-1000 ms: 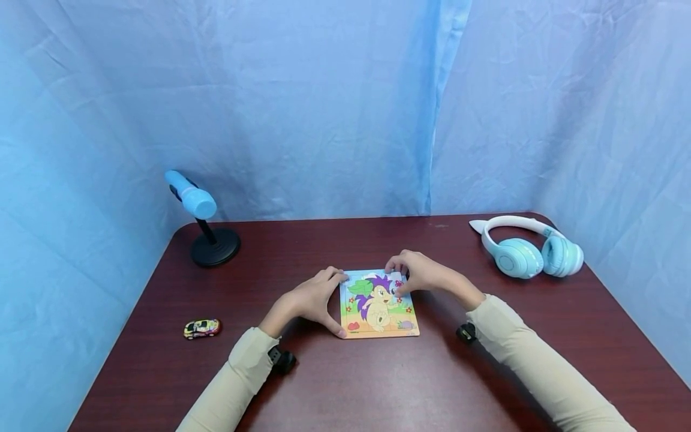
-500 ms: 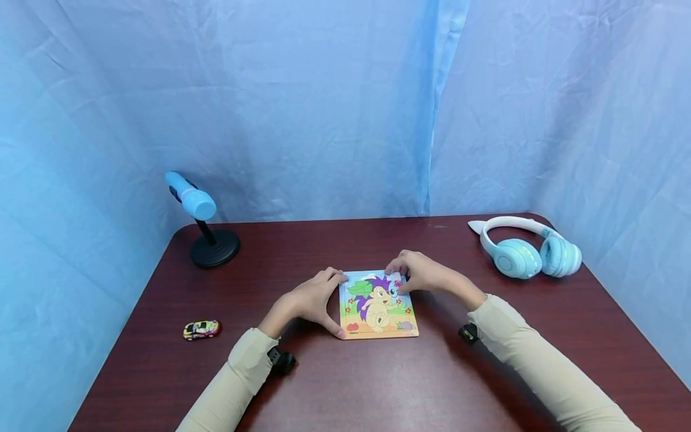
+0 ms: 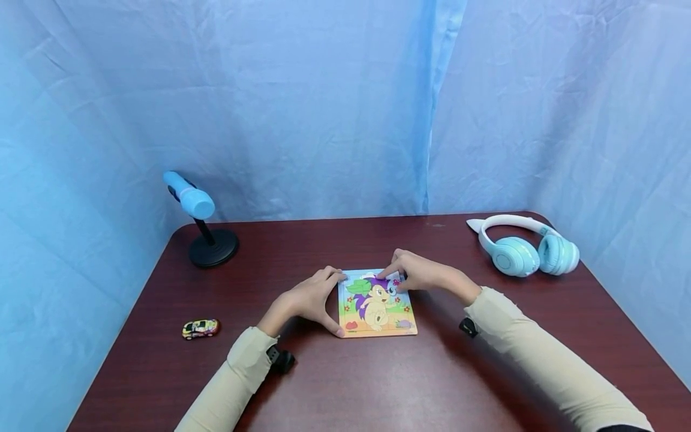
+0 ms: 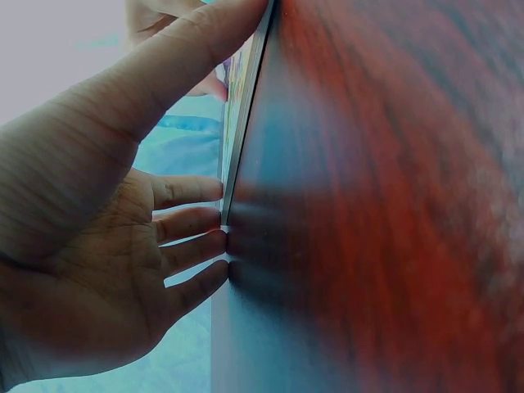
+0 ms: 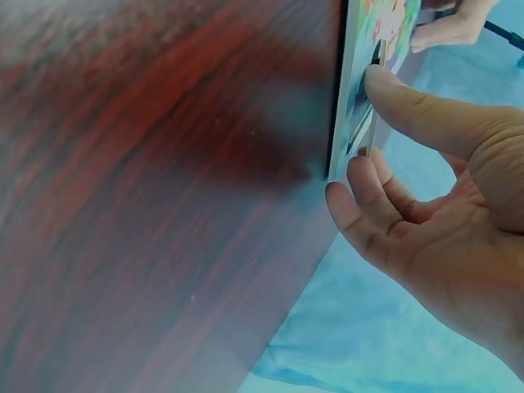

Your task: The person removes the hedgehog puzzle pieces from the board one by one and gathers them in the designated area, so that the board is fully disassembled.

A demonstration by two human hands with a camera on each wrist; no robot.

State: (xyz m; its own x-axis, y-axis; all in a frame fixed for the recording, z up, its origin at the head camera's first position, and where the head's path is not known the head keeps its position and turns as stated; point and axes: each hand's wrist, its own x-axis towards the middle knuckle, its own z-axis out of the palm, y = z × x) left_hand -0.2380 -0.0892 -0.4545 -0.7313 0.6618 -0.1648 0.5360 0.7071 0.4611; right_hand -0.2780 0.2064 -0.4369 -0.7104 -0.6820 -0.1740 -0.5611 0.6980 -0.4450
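Note:
A square picture puzzle board with a purple-maned cartoon animal lies flat at the middle of the dark red table. My left hand grips its left edge, thumb at the near-left corner and fingertips at the far-left corner. In the left wrist view that hand touches the thin board edge. My right hand is at the far-right corner and pinches a puzzle piece. In the right wrist view the piece stands slightly off the board, thumb on its face.
Light blue headphones lie at the back right. A blue microphone on a black round stand is at the back left. A small toy car sits near the left edge. Blue cloth hangs around the table.
My right hand's fingers have shifted slightly left onto the far-right corner piece, which now looks raised. The left hand and the board have not moved.

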